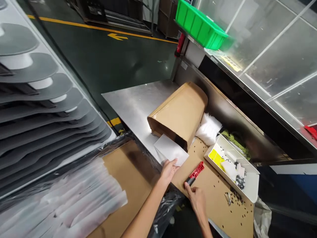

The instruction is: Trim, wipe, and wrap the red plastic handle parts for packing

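Here the left hand [169, 171] pinches a sheet [170, 149] at the bag [179, 114]; the right hand [196, 197], fingers loose, touches a cutter [196, 172], which wants a firmer hold.

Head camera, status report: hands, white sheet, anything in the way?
Left hand pinches white sheet at mouth of brown bag. Right hand on red tool, grip unclear. Black bits scattered nearby.

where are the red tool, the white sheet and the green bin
red tool [198, 171], head view, on its red handle
white sheet [169, 149], head view, middle of the sheet
green bin [198, 26], head view, on its outer side wall
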A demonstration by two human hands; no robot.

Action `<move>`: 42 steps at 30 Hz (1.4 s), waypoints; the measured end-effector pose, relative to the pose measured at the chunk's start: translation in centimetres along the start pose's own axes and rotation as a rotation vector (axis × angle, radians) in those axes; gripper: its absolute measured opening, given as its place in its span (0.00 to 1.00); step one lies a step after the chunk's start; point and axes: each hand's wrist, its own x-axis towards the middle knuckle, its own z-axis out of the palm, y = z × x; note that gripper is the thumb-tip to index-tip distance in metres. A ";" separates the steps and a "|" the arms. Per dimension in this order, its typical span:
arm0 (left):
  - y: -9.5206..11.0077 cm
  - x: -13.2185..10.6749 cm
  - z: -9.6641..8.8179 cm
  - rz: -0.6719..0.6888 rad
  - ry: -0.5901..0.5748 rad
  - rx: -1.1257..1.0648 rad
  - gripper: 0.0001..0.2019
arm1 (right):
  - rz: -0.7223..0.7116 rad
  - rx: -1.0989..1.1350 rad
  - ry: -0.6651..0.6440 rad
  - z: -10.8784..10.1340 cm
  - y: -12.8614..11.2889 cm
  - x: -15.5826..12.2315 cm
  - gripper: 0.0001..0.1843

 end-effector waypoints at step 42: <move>-3.4 -5.0 0.4 0.017 -0.500 0.288 0.30 | -0.290 -0.115 0.148 -9.0 2.2 -7.0 0.29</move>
